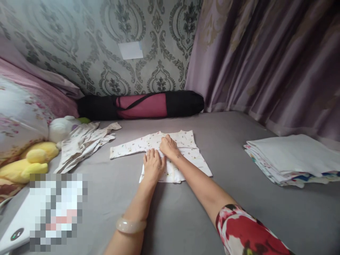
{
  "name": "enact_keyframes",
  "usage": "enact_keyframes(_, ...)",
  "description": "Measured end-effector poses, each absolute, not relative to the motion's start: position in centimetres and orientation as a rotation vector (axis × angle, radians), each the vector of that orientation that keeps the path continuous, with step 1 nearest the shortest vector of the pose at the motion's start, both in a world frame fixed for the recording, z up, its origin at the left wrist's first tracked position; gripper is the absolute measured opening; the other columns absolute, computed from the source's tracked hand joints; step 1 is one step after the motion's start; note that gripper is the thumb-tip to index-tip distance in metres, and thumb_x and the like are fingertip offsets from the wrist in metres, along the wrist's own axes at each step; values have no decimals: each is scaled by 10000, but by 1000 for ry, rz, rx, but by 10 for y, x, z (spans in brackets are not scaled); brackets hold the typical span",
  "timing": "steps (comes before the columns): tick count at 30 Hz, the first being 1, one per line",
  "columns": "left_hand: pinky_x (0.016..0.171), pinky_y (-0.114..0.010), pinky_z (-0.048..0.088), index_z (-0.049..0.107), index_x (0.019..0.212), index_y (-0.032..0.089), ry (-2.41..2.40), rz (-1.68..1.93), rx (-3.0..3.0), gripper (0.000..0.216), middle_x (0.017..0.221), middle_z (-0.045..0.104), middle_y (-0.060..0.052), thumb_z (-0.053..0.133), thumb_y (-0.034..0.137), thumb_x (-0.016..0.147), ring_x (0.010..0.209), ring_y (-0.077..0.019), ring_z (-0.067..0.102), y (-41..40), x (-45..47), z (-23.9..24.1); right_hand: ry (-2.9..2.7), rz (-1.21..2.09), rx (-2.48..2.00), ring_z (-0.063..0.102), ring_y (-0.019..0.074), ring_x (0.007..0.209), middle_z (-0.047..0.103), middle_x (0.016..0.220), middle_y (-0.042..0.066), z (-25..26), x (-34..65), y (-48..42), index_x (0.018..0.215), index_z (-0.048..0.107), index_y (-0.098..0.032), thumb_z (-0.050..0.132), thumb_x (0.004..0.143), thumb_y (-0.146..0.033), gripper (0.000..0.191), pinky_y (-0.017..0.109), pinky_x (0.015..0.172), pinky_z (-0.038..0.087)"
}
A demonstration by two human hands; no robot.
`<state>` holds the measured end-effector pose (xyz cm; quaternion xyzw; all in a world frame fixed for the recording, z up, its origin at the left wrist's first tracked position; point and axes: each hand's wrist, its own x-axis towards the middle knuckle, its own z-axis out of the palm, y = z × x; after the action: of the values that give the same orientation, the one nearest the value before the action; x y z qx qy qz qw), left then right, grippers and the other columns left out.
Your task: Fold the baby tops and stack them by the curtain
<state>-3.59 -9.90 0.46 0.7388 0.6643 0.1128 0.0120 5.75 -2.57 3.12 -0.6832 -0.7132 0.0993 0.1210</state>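
Note:
A small white long-sleeved baby shirt (188, 143) with a tiny scattered print lies on the grey bed sheet. One sleeve stretches out to the left; on the right side no sleeve sticks out, and the fabric looks folded inward over the body. My left hand (153, 164) rests flat on the lower left of the shirt, fingers extended. Just above and to the right, my right hand (168, 146) has its fingers curled down on the cloth near the chest, apparently pinching it; the fingertips are hidden.
Crumpled light clothes (82, 143) lie to the left, beside yellow (38, 159) and white plush toys (63, 129). A folded cloth stack (294, 156) sits at right. Along the wall runs a black-and-maroon bag (143, 105). A white device (20, 221), partly pixelated, lies at front left.

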Motion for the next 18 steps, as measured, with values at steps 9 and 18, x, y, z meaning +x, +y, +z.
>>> enact_keyframes(9,1117,-516,294,497,1325,36,2059,368,2336,502,1451,454,-225,398,366,960,1368,-350,386,-99,-37,1,-2059,379,-1938,595,214,1092,634,1182,114,36,67,-20,1122,665,-193,344,984,-281,361,290,898,437)
enact_keyframes(18,1106,-518,300,505,1312,90,2060,389,2347,474,1442,466,-212,396,377,952,1366,-346,384,-99,-38,-2,-1881,-19,-2153,523,255,1164,615,1208,163,40,136,-29,1182,634,-132,279,921,-45,449,347,966,377)
